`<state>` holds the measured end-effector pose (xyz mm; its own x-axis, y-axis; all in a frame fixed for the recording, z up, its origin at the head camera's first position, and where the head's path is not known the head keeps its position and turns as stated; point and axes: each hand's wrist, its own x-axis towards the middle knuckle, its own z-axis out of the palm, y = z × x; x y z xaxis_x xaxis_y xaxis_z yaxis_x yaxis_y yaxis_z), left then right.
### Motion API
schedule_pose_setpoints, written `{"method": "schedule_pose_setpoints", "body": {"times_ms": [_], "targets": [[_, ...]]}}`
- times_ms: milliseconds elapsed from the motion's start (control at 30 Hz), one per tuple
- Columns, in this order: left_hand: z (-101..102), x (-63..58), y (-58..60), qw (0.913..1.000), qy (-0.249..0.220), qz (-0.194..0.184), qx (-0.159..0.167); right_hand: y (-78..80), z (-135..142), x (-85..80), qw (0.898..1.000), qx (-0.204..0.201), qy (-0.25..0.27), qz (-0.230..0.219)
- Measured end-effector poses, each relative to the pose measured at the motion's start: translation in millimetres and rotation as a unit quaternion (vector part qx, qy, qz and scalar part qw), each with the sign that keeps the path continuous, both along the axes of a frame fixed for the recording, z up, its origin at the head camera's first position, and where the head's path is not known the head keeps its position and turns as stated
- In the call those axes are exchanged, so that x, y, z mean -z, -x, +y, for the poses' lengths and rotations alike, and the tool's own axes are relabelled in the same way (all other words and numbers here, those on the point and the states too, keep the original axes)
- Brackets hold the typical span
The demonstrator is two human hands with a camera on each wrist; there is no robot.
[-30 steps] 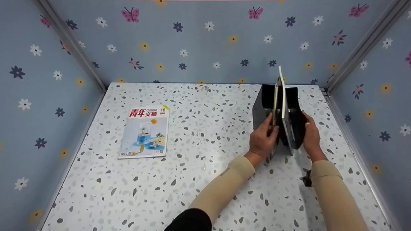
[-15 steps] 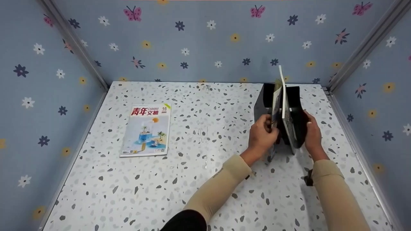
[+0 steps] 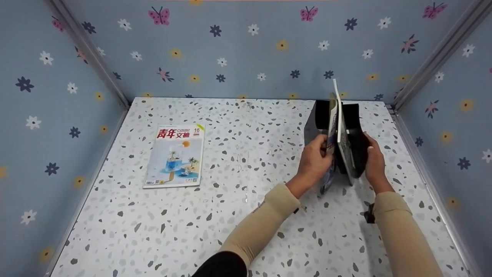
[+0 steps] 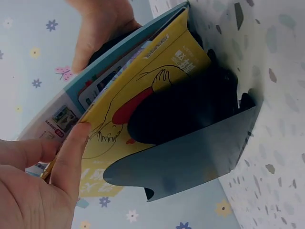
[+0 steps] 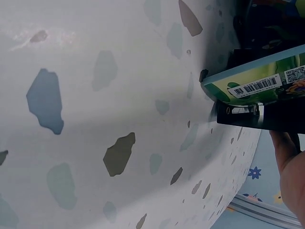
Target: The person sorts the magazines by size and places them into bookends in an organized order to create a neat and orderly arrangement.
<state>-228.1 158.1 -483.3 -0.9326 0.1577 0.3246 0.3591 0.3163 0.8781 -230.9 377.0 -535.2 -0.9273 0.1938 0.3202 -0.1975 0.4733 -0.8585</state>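
In the head view, my left hand [image 3: 315,159] pinches the edge of a thin magazine [image 3: 329,169] between thumb and fingers. Its yellow cover [image 4: 138,102] with a line drawing faces a panel of the black magazine rack [image 3: 321,115] in the left wrist view. A thicker book [image 3: 344,150], white-edged from above, stands upright in the rack just right of that magazine. The right wrist view shows its green barcode cover [image 5: 267,81]. My right hand [image 3: 376,165] rests against the rack's outer right side, fingers along it; some fingertips are hidden.
Another magazine [image 3: 175,157] with a blue ice-pop picture lies flat at the left of the speckled white table [image 3: 246,223]. Flower-patterned walls [image 3: 230,46] enclose the table at the back and both sides. The rack stands near the back right corner.
The magazine in my left hand has shifted and turned slightly, showing more of its bluish cover toward the thicker book. My right hand keeps its place on the rack.
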Motion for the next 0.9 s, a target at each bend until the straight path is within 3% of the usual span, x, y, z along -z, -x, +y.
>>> {"method": "schedule_pose_setpoints", "body": {"times_ms": [133, 300, 500, 667, 900], "targets": [[2, -0.7, -1.0, 0.9996, -0.019, 0.018, 0.008, 10.4, 11, 19.1, 1.000, -0.001, 0.003, 0.007], [2, -2.1, -3.5, 0.9978, -0.041, 0.050, 0.013, 9.7, 11, 20.6, 1.000, -0.007, 0.009, 0.025], [7, -1.0, 2.6, 0.9909, -0.041, 0.128, -0.005, 11.1, 11, 18.6, 0.999, -0.005, 0.013, 0.029], [13, 12.3, 11.0, 0.9863, -0.038, 0.159, -0.021, 11.5, 11, 17.7, 1.000, -0.002, 0.007, 0.019], [24, 34.2, 10.4, 0.9810, -0.029, 0.185, -0.050, 10.2, 12, 19.0, 1.000, -0.003, 0.000, 0.019]]}}
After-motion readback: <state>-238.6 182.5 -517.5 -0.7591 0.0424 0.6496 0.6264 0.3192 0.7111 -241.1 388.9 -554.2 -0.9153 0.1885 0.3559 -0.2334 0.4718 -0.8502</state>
